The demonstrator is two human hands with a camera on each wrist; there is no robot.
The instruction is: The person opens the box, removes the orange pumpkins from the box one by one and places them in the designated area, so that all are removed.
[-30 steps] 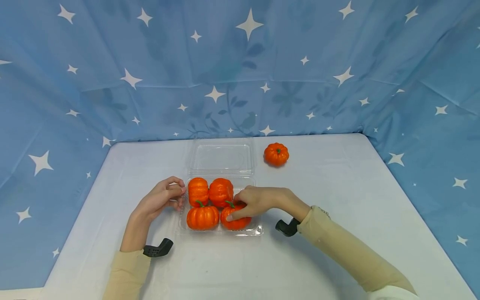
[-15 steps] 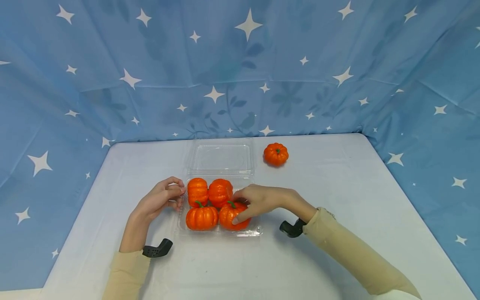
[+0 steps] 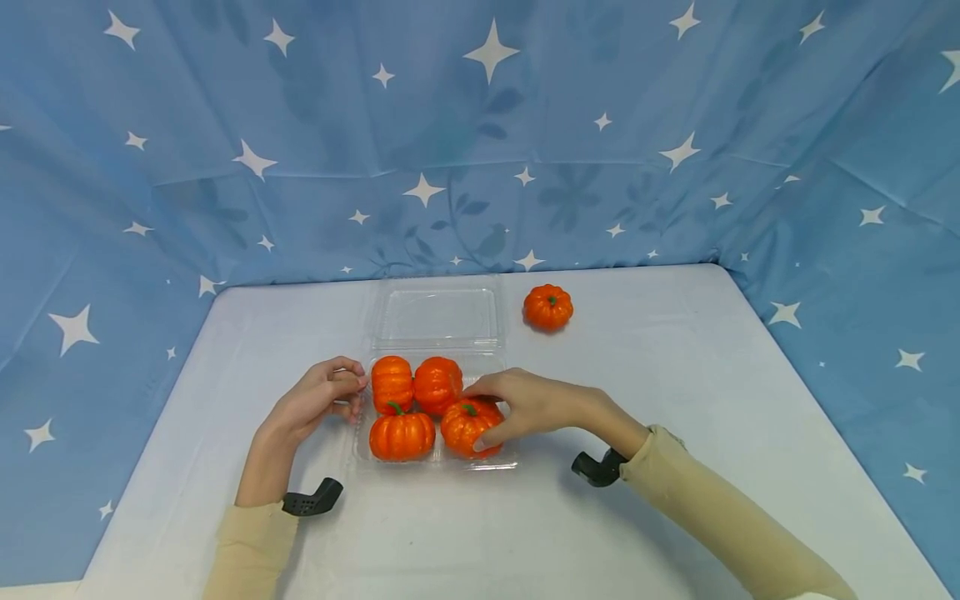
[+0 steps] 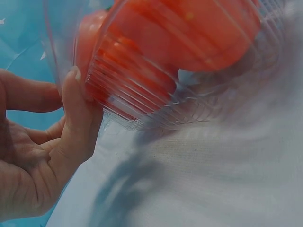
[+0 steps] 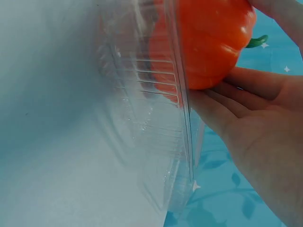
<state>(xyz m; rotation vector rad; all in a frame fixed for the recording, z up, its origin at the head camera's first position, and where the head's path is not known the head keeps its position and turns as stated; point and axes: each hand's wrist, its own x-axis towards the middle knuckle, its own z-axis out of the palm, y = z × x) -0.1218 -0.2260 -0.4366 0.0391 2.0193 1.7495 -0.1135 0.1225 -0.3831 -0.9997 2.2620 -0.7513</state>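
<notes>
A clear plastic clamshell container (image 3: 487,462) lies on the table with its lid laid back. Inside it are several orange toy pumpkins. My right hand (image 3: 536,404) grips the front-right pumpkin (image 3: 459,427), thumb on the near side and fingers on the far side; its green stem shows in the right wrist view. My left hand (image 3: 318,396) pinches the container's left rim between thumb and fingers. Beside that hand sit the back-left pumpkin (image 3: 392,385) and the front-left pumpkin (image 3: 401,437). The back-right pumpkin (image 3: 438,384) touches its neighbours.
One more orange pumpkin (image 3: 548,307) rests on the white tablecloth (image 3: 637,333), right of the container's lid (image 3: 438,312). A blue starred curtain (image 3: 450,125) hangs behind the table and down both sides.
My right hand has shifted slightly to the right. The front-right pumpkin in its grasp has turned a little, its stem moving right. My left hand stays at the container's rim.
</notes>
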